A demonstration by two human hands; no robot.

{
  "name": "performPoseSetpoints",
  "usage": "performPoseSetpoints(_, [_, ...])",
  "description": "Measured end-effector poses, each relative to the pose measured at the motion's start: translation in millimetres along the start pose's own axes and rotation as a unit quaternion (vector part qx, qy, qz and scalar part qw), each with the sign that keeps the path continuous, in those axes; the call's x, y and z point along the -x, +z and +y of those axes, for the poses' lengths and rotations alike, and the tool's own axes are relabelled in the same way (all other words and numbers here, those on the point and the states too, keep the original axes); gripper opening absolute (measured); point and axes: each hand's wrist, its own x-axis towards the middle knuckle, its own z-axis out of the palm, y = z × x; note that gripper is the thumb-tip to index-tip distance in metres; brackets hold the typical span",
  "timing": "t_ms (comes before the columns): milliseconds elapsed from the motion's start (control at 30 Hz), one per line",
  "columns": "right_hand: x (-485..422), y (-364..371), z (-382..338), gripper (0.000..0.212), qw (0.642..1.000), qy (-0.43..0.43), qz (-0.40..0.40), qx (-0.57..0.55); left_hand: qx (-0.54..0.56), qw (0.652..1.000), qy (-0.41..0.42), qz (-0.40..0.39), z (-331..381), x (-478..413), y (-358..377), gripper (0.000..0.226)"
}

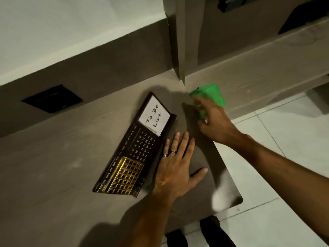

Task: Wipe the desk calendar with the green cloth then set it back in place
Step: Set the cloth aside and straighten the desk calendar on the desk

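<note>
My left hand [175,168] lies flat and spread, fingers against the desk calendar's [135,147] right edge, likely to keep it from sliding. My right hand [212,120] reaches to the green cloth [211,94]; blur hides whether it has closed on it. The calendar lies flat on the counter [53,157], unwiped as I judge.

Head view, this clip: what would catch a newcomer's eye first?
The bright green cloth stands out most, at the desk's far edge under the right hand, whose fingers reach onto it. Next comes the dark desk calendar lying flat mid-desk, with a white "To Do List" note at its far end and a gold grid at its near end. The left hand lies spread open along the calendar's right edge.
</note>
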Motion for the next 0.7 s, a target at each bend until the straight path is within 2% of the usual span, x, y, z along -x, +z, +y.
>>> performPoseSetpoints(100, [-7, 3, -19, 0.087, 0.993, -0.024, -0.105, 0.043, -0.003, 0.999, -0.013, 0.049, 5, 17, -16, 0.087])
performPoseSetpoints(200, [-17, 9, -35, 0.092, 0.988, -0.053, -0.133, 0.060, -0.039, 0.987, -0.069, 0.140, -6, 48, -36, 0.109])
performPoseSetpoints(267, [-17, 14, -40, 0.104, 0.987, -0.038, -0.144, 0.056, -0.062, 0.976, -0.133, 0.159, -22, 68, -48, 0.127])
performPoseSetpoints(367, [-14, 23, -46, 0.108, 0.992, -0.024, -0.114, 0.057, -0.098, 0.966, -0.195, 0.138, -45, 90, -61, 0.139])
performPoseSetpoints(567, [8, 36, -55, 0.076, 0.997, -0.019, -0.062, -0.030, -0.145, 0.963, -0.186, 0.134, -77, 109, -66, 0.129])
performPoseSetpoints(700, [25, 53, -67, 0.075, 0.999, 0.033, -0.007, -0.007, -0.174, 0.958, -0.180, 0.137, -110, 114, -70, 0.124])
